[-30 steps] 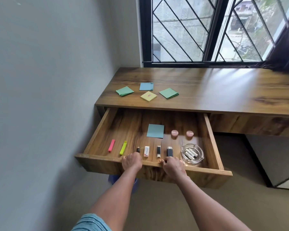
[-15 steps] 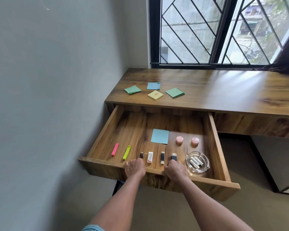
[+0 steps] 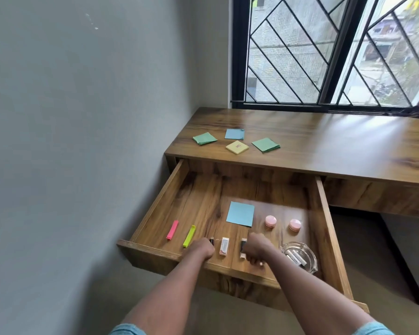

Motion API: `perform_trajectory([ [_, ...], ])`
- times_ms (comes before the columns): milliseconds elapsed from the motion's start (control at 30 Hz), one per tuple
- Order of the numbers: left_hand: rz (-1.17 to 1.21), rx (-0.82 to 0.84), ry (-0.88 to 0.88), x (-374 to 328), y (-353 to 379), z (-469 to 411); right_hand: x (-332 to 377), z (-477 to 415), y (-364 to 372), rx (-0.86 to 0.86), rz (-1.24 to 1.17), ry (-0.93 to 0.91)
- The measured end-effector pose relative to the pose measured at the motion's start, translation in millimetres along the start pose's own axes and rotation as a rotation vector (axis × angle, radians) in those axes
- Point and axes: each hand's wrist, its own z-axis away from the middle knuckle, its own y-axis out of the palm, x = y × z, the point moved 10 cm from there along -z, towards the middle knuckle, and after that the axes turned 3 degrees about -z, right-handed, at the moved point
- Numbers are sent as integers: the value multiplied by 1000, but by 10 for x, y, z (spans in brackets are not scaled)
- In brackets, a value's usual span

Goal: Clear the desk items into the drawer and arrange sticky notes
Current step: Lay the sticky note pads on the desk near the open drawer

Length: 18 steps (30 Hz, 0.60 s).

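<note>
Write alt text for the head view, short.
Two hands, left and right, reach over the front edge of an open wooden drawer holding a blue note, pink and yellow clips, two pink tins, small lighter-like items and a glass ashtray. Four sticky pads lie on the desk under a barred window.

No text, brand or number can be read anywhere in the view. The yellow sticky-note pad on the desk bears a small pink-and-white mark at the middle of its top sheet, but it is too small and blurred to make out as letters or a sign. The white lighter in the drawer shows a faint reddish patch along its body that may be a label; nothing on it is legible. The other sticky-note pads and the blue sheet in the drawer appear blank.
</note>
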Motion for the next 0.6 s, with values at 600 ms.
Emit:
perform_trajectory([
  [600, 152, -419, 115, -470, -2665, -2552, 1097, -1921, -2118, -504, -148, -79],
])
